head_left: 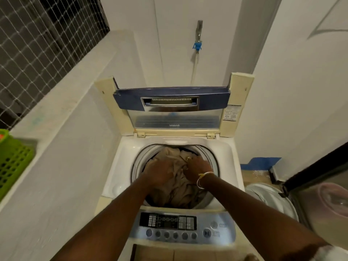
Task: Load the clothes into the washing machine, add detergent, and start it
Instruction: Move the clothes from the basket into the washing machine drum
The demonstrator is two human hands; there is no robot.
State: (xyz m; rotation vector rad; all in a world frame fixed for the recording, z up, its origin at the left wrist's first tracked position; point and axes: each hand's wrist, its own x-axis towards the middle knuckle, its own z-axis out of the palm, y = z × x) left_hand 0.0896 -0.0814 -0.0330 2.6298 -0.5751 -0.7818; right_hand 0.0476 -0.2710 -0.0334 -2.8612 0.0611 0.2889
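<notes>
Forearms [113, 213] cross the control panel [169, 221]; left hand [160, 172] and right hand [197, 168] clutch beige clothes [177, 193].

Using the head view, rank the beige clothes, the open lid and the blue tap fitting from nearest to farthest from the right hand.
1. beige clothes: in the drum, directly under the right hand, touching it.
2. open lid: standing upright behind the drum.
3. blue tap fitting: on the wall beyond the lid.

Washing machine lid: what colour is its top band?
The lid's band is dark blue, above a clear panel; head view shows it best.
</notes>
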